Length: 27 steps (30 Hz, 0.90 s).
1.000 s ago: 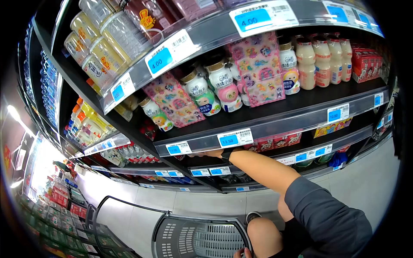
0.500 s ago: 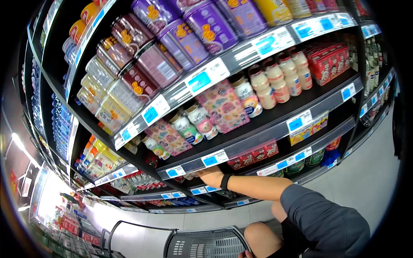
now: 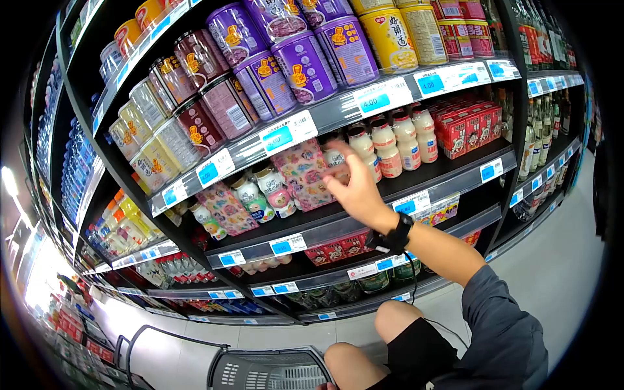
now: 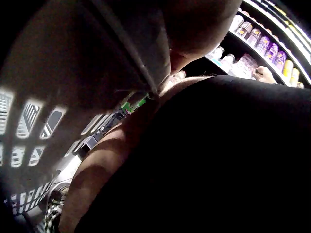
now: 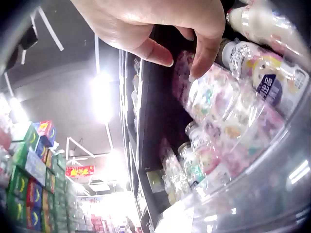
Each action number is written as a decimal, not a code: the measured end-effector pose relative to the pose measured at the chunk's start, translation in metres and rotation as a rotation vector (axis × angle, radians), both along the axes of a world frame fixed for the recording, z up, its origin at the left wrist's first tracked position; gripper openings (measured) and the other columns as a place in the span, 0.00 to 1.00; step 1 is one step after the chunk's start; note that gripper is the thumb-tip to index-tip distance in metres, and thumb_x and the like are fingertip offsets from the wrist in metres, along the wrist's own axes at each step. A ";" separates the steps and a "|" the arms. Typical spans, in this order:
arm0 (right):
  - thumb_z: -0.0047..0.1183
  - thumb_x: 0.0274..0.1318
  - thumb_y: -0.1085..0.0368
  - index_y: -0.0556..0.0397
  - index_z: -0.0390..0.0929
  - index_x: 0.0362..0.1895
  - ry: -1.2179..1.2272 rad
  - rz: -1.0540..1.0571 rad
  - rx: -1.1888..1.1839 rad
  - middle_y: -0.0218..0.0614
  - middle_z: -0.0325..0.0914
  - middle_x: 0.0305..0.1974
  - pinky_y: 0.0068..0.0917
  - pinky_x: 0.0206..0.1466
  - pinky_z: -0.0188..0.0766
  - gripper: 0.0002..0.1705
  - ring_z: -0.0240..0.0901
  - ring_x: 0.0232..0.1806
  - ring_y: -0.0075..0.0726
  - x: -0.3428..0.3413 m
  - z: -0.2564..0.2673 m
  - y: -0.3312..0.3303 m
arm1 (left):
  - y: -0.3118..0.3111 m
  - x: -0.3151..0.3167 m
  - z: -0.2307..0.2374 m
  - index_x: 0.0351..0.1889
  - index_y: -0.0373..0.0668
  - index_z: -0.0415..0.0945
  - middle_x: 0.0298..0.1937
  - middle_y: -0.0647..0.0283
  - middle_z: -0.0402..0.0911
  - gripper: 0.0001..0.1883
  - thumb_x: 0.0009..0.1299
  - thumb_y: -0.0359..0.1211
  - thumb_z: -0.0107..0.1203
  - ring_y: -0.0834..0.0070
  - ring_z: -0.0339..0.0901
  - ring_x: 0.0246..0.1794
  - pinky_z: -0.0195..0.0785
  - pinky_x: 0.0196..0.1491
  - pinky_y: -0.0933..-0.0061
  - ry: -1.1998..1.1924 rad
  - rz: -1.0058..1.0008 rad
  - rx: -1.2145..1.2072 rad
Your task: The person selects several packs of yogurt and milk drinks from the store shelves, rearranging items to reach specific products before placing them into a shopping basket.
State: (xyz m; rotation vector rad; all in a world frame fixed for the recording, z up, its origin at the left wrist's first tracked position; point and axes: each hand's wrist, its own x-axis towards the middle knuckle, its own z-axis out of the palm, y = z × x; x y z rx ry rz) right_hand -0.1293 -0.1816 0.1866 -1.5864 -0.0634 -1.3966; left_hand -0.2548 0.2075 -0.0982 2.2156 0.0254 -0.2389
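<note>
My right hand (image 3: 357, 192) reaches to the shelf at a pink patterned pack (image 3: 304, 175) that stands upright beside small white bottles (image 3: 257, 198). In the right wrist view the thumb and a finger of my right hand (image 5: 160, 24) are parted at the top edge of the pink pack (image 5: 214, 97); whether they touch it is unclear. A white bottle with a dark blue label (image 5: 269, 80) stands beside the pack. My left hand (image 3: 327, 387) shows only as fingertips by the rim of the grey basket (image 3: 260, 354); its grip is hidden.
Purple cans (image 3: 305, 68) and yellow cans (image 3: 388, 40) fill the shelf above. Milky bottles (image 3: 389, 153) and red boxes (image 3: 468, 127) stand right of my right hand. A shelf edge with price labels (image 3: 286, 244) runs below it. My knees are beside the basket.
My right hand has come out from the lower shelf and risen to the pink pack on the shelf above. The head view has shifted, bringing more upper shelves into sight.
</note>
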 end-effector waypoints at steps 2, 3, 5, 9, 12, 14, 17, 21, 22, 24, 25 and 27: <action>0.54 0.47 0.70 0.64 0.56 0.62 0.089 0.065 0.024 0.45 0.77 0.40 0.24 0.34 0.71 0.36 0.77 0.34 0.34 -0.003 0.013 -0.012 | 0.003 0.001 -0.007 0.43 0.31 0.75 0.36 0.45 0.80 0.21 0.69 0.42 0.47 0.55 0.77 0.36 0.69 0.41 0.62 0.008 0.000 -0.037; 0.55 0.47 0.69 0.64 0.55 0.62 0.074 0.061 0.003 0.46 0.77 0.39 0.24 0.35 0.72 0.37 0.77 0.34 0.34 0.008 0.015 -0.020 | 0.005 0.002 -0.011 0.43 0.31 0.74 0.36 0.45 0.80 0.20 0.69 0.42 0.47 0.55 0.77 0.36 0.69 0.42 0.62 -0.024 -0.007 -0.044; 0.55 0.48 0.68 0.65 0.57 0.61 0.066 0.074 0.033 0.46 0.78 0.37 0.24 0.32 0.72 0.36 0.78 0.32 0.34 0.029 0.017 -0.031 | 0.008 0.001 -0.021 0.43 0.30 0.74 0.36 0.45 0.80 0.20 0.69 0.42 0.47 0.55 0.77 0.35 0.69 0.42 0.62 -0.059 -0.011 -0.049; 0.58 0.50 0.64 0.68 0.67 0.53 0.275 0.238 0.140 0.46 0.78 0.33 0.25 0.23 0.71 0.28 0.78 0.22 0.32 0.019 0.042 -0.026 | 0.011 0.003 -0.026 0.39 0.31 0.74 0.27 0.52 0.78 0.18 0.69 0.40 0.47 0.65 0.73 0.26 0.66 0.33 0.64 -0.121 -0.006 -0.164; 0.57 0.52 0.63 0.69 0.72 0.45 0.483 0.112 0.020 0.47 0.78 0.34 0.24 0.18 0.70 0.21 0.76 0.18 0.32 0.031 0.039 -0.035 | 0.009 0.003 -0.025 0.35 0.32 0.74 0.21 0.58 0.74 0.17 0.69 0.40 0.47 0.72 0.67 0.21 0.63 0.27 0.67 -0.088 0.015 -0.243; 0.57 0.53 0.63 0.69 0.72 0.44 0.475 0.170 0.014 0.47 0.78 0.34 0.23 0.18 0.70 0.20 0.76 0.18 0.32 0.025 0.038 -0.037 | 0.010 0.004 -0.028 0.33 0.32 0.74 0.19 0.60 0.72 0.17 0.69 0.39 0.47 0.74 0.64 0.19 0.61 0.25 0.67 -0.088 0.028 -0.266; 0.56 0.53 0.64 0.68 0.73 0.43 0.411 0.239 0.033 0.48 0.78 0.34 0.22 0.18 0.70 0.19 0.77 0.19 0.33 0.019 0.034 -0.037 | 0.012 0.006 -0.034 0.32 0.32 0.73 0.20 0.60 0.72 0.17 0.69 0.40 0.47 0.74 0.65 0.19 0.61 0.24 0.68 -0.136 0.017 -0.225; 0.56 0.53 0.65 0.65 0.74 0.43 0.284 0.185 0.066 0.48 0.78 0.34 0.25 0.23 0.72 0.17 0.78 0.25 0.35 0.007 0.026 -0.031 | 0.010 0.003 -0.027 0.32 0.32 0.73 0.20 0.61 0.72 0.16 0.69 0.39 0.47 0.74 0.65 0.19 0.60 0.24 0.69 -0.138 0.036 -0.278; 0.56 0.53 0.65 0.65 0.74 0.43 0.284 0.184 0.067 0.48 0.78 0.34 0.25 0.23 0.72 0.17 0.78 0.25 0.35 0.005 0.023 -0.031 | 0.008 0.002 -0.020 0.32 0.33 0.73 0.20 0.62 0.72 0.15 0.69 0.38 0.47 0.75 0.65 0.19 0.60 0.23 0.70 -0.139 0.033 -0.288; 0.56 0.50 0.67 0.63 0.74 0.42 0.196 -0.048 -0.146 0.47 0.78 0.35 0.30 0.30 0.73 0.15 0.77 0.29 0.38 0.003 0.013 -0.034 | 0.002 -0.002 -0.003 0.31 0.33 0.74 0.21 0.62 0.73 0.14 0.69 0.37 0.48 0.77 0.65 0.20 0.61 0.24 0.72 -0.067 0.054 -0.329; 0.56 0.50 0.67 0.63 0.74 0.42 0.198 -0.048 -0.142 0.47 0.78 0.35 0.30 0.30 0.73 0.15 0.77 0.29 0.38 -0.008 0.014 -0.029 | 0.001 -0.003 0.002 0.31 0.33 0.74 0.21 0.63 0.74 0.13 0.69 0.36 0.48 0.78 0.65 0.21 0.61 0.24 0.74 0.005 0.076 -0.369; 0.54 0.47 0.67 0.62 0.75 0.40 0.332 -0.095 -0.211 0.47 0.78 0.34 0.34 0.34 0.72 0.15 0.76 0.29 0.43 -0.030 0.015 -0.024 | 0.005 -0.002 0.002 0.32 0.34 0.74 0.24 0.64 0.74 0.12 0.69 0.35 0.48 0.79 0.66 0.22 0.61 0.25 0.76 0.053 0.065 -0.445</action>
